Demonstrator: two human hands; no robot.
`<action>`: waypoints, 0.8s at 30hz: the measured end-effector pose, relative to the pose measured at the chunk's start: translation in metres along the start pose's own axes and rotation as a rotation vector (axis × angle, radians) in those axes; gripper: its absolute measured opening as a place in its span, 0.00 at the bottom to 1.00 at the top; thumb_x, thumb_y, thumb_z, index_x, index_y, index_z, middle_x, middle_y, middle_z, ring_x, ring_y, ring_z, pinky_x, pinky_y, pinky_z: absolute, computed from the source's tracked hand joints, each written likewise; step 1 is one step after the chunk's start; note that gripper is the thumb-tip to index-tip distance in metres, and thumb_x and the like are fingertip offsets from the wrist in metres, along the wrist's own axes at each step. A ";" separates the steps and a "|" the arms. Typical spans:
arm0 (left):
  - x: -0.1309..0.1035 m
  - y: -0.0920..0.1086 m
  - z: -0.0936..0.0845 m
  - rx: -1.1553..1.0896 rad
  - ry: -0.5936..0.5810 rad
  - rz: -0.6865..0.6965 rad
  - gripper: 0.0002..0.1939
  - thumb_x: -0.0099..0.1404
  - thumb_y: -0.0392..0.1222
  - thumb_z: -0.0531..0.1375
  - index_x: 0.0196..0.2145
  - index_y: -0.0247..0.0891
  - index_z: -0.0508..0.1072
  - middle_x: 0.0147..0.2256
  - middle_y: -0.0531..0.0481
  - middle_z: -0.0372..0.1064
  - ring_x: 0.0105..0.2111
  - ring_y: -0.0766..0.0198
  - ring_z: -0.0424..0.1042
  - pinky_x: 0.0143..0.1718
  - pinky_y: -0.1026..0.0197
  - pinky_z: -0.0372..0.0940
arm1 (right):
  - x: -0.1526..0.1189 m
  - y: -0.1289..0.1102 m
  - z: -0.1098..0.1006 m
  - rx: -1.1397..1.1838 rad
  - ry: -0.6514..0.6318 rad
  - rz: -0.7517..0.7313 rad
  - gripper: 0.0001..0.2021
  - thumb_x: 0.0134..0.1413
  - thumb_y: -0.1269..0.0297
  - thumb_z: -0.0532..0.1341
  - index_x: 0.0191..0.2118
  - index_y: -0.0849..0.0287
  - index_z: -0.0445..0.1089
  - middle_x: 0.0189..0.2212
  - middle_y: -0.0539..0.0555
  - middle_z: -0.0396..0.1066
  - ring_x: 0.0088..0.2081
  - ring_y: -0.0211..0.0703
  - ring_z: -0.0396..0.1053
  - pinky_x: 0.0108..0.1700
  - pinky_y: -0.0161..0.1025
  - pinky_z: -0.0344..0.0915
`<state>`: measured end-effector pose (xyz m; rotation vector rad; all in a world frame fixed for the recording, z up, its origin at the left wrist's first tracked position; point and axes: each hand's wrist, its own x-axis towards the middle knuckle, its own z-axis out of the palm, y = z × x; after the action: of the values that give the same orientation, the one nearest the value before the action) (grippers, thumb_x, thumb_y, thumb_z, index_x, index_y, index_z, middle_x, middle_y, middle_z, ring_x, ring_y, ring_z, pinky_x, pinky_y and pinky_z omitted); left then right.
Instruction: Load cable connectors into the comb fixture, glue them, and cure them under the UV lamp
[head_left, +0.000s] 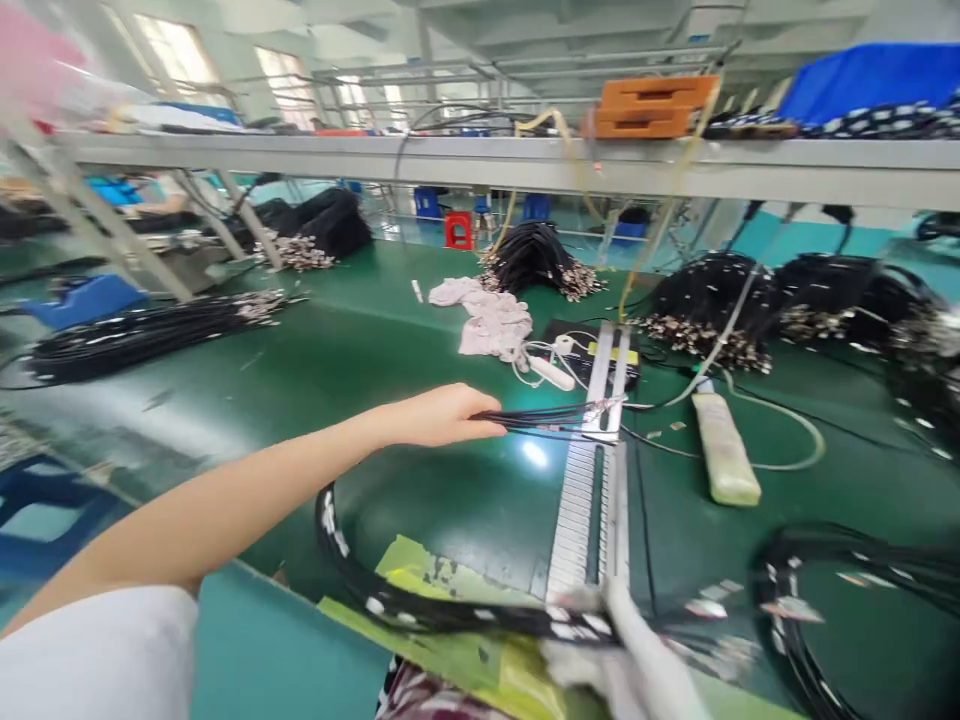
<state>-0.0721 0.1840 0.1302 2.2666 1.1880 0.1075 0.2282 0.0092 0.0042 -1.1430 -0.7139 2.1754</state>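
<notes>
Black cables (pixel 536 418) lie across the slotted metal rack (pixel 574 500).
Left hand (pixel 450 413) clasps them, ends rightward; gloved right hand (pixel 641 645), near the rack's close end, blurs: I cannot tell its grip.

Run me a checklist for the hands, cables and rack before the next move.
1. Left hand closed on the thin black cables: ok.
2. Those cables lying across the slotted metal rack: ok.
3. Each cable seated in its own slot: cannot tell, too small.
4. Right hand gripping the thick black bundle: cannot tell, blurred.
5. Crumpled cloth apart from the rack: ok.
6. Bench right of the rack uncluttered: not ok, bottle and pale tubing there.
</notes>
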 end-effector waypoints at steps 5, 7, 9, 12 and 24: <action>0.081 -0.046 0.077 0.163 -0.034 0.088 0.25 0.63 0.53 0.64 0.52 0.34 0.70 0.48 0.43 0.64 0.47 0.57 0.63 0.47 0.60 0.56 | 0.020 -0.014 0.056 0.193 -0.302 0.421 0.38 0.44 0.38 0.68 0.47 0.73 0.69 0.47 0.71 0.71 0.46 0.47 0.75 0.52 0.37 0.70; 0.093 -0.061 0.099 0.173 -0.001 0.100 0.24 0.68 0.54 0.59 0.55 0.37 0.69 0.51 0.43 0.62 0.51 0.56 0.60 0.52 0.57 0.54 | 0.016 -0.041 0.044 0.041 -0.362 0.278 0.41 0.43 0.40 0.70 0.52 0.74 0.66 0.45 0.74 0.72 0.43 0.51 0.76 0.45 0.41 0.72; 0.097 -0.069 0.113 0.161 0.034 0.111 0.18 0.73 0.52 0.53 0.52 0.38 0.70 0.49 0.45 0.62 0.50 0.58 0.59 0.52 0.56 0.53 | 0.017 -0.077 0.013 -0.210 -0.270 0.018 0.41 0.48 0.38 0.66 0.52 0.75 0.66 0.42 0.74 0.73 0.36 0.46 0.76 0.37 0.36 0.72; 0.098 -0.072 0.123 0.127 0.062 0.109 0.16 0.75 0.50 0.50 0.43 0.36 0.71 0.44 0.46 0.63 0.46 0.59 0.59 0.49 0.56 0.53 | 0.046 -0.128 -0.046 -0.439 0.076 -0.308 0.34 0.58 0.41 0.59 0.54 0.72 0.64 0.48 0.72 0.71 0.39 0.48 0.76 0.41 0.45 0.73; 0.036 -0.051 0.126 -0.150 -0.130 0.004 0.19 0.76 0.52 0.43 0.39 0.34 0.62 0.39 0.48 0.62 0.39 0.65 0.60 0.42 0.61 0.56 | 0.119 -0.129 -0.115 -1.153 0.415 -0.544 0.26 0.64 0.50 0.51 0.59 0.61 0.69 0.57 0.57 0.68 0.60 0.50 0.64 0.66 0.51 0.56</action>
<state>-0.0474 0.1775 -0.0082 2.1114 1.0715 0.0483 0.3011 0.2032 -0.0292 -1.5711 -1.8948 0.9260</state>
